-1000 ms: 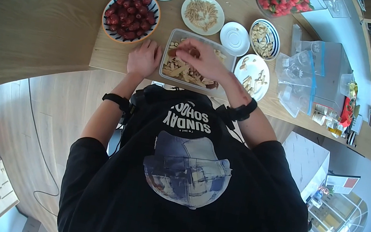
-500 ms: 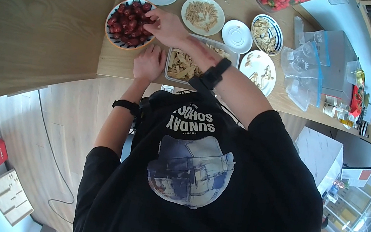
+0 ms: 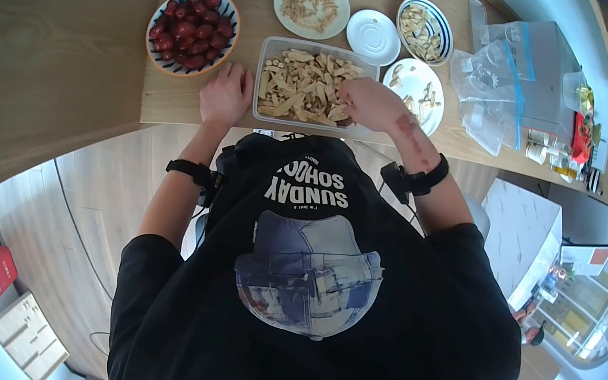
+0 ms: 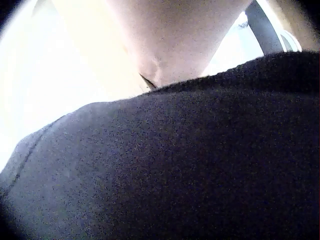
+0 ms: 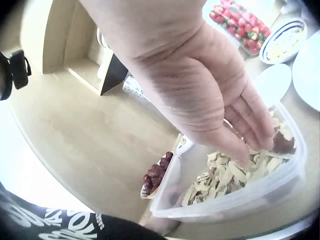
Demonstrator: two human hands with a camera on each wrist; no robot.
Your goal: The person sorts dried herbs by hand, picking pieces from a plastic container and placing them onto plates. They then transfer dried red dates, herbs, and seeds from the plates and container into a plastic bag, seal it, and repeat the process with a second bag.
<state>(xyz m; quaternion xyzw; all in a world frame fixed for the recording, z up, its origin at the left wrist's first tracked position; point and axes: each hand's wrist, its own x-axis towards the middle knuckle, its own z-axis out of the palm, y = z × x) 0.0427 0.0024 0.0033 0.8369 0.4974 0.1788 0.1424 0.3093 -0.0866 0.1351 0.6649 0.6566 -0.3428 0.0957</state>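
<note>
On the left of the pale wooden table (image 3: 174, 98) stands a round patterned bowl (image 3: 150, 57) full of glossy dark red dates (image 3: 190, 27). Just beside it the left hand (image 3: 226, 92) lies flat on the wood, fingers straight and relaxed, touching the left wall of the container (image 3: 262, 69). This clear plastic container is rectangular, its long axis running left to right along the table edge, and it holds dry, pale, irregular slices (image 3: 298, 87). The right hand (image 3: 368, 102) reaches into its right end; the fingers (image 5: 250, 127) are nearly straight over a small dark brown piece (image 5: 283, 144), but I cannot tell if they grip it. The left wrist view shows mostly black cloth.
</note>
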